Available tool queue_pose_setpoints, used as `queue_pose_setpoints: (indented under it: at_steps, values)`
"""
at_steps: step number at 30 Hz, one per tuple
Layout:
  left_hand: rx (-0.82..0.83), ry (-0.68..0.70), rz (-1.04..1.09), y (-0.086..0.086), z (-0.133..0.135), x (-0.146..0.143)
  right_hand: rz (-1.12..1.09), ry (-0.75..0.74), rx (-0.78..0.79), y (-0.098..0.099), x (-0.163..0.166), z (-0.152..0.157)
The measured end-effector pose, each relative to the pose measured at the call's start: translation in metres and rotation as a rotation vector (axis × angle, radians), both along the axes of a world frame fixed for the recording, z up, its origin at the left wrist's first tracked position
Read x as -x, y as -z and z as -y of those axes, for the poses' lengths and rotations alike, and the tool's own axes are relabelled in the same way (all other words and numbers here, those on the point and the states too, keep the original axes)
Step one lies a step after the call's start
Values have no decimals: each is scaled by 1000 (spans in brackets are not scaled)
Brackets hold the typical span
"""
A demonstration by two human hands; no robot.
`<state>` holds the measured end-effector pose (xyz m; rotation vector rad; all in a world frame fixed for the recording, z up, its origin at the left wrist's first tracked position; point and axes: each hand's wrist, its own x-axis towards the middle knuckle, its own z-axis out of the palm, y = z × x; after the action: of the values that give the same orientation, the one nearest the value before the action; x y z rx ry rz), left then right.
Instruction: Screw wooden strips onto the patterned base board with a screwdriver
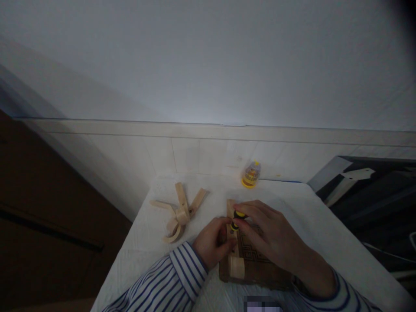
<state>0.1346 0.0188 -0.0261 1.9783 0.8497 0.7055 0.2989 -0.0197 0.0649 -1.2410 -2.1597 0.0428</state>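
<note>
My right hand (264,236) pinches the black-and-yellow handle of a small screwdriver (239,214), which stands over a light wooden strip (231,206). The screwdriver's tip is hidden by the fingers. Closed on the strip's left side, my left hand (212,242) steadies it with thumb and fingers. At the near end of the strip sits a pale, rounded wooden block (237,267). Beneath these pieces lies a dark brown wooden board (260,275) with a carved line pattern, partly covered by my right hand.
Left of my hands, a light wooden assembly (182,215) with several arms and a curved piece rests on the white-covered table (136,260). A clear and yellow cone-shaped container (251,174) stands at the back by the wall. Dark furniture (48,225) stands left; dark items (373,203) lean right.
</note>
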Motion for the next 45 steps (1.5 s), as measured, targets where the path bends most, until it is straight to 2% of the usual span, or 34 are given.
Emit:
queue_pose_setpoints:
  at_steps: [7, 12, 19, 26, 32, 37, 45]
  values:
    - [4, -1, 10, 6, -1, -2, 2, -113, 160, -16, -5, 5]
    - [3, 5, 14, 6, -2, -2, -34, -149, 190, -14, -9, 5]
    - [7, -3, 4, 4, -1, 0, -2, -82, 103, -12, -8, 3]
    - [-2, 11, 55, 6, -1, -1, 35, -62, 130, -14, 0, 6]
    - [-3, -8, -11, 4, 0, 0, -12, 6, 108, -11, 0, 5]
    - [-2, 7, 34, 7, -1, 0, -35, 34, 175, -11, 1, 6]
    - [-37, 21, 64, 5, -2, -2, 3, -125, 270, -10, -4, 7]
